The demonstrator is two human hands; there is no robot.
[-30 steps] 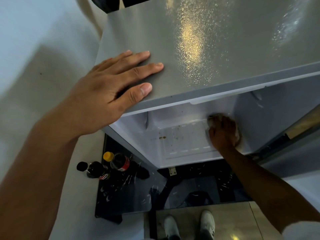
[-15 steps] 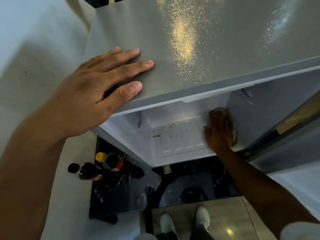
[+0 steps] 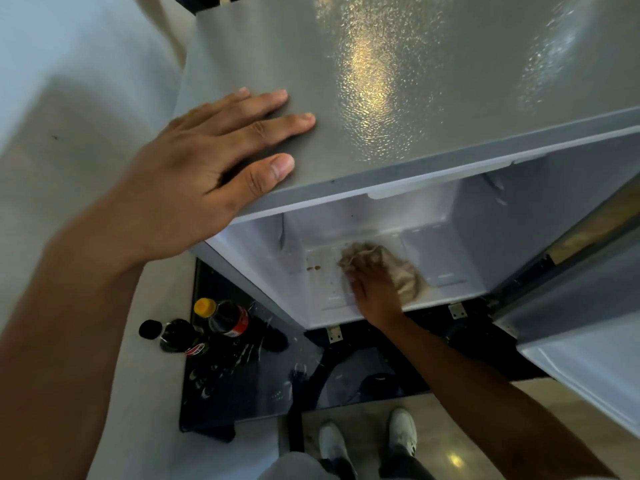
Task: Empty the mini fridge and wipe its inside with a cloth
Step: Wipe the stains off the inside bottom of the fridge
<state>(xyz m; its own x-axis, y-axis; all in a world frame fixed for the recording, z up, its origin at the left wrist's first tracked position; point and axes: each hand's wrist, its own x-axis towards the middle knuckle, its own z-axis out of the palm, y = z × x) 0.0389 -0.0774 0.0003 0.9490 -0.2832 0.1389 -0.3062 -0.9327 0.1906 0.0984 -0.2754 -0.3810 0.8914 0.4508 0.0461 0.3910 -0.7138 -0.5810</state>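
Note:
I look down on a grey mini fridge point(image 3: 433, 81) with its door open. My left hand point(image 3: 207, 168) lies flat on the fridge's top near the front left corner, fingers spread. My right hand point(image 3: 374, 285) is inside the white compartment, pressing a crumpled beige cloth point(image 3: 403, 275) onto the fridge's floor point(image 3: 446, 258). Brown stain spots point(image 3: 313, 268) show on the floor just left of the cloth. The compartment holds nothing else that I can see.
Two dark soda bottles, one with a yellow cap point(image 3: 225, 317) and one with a black cap point(image 3: 173, 336), stand on a black glass stand point(image 3: 242, 386) left of the fridge. The open fridge door point(image 3: 581, 348) hangs at right. My white shoes point(image 3: 401, 431) are on the tile below.
My right hand has slid the cloth leftward from the right side of the fridge floor toward its middle. My left hand has stayed flat on the top.

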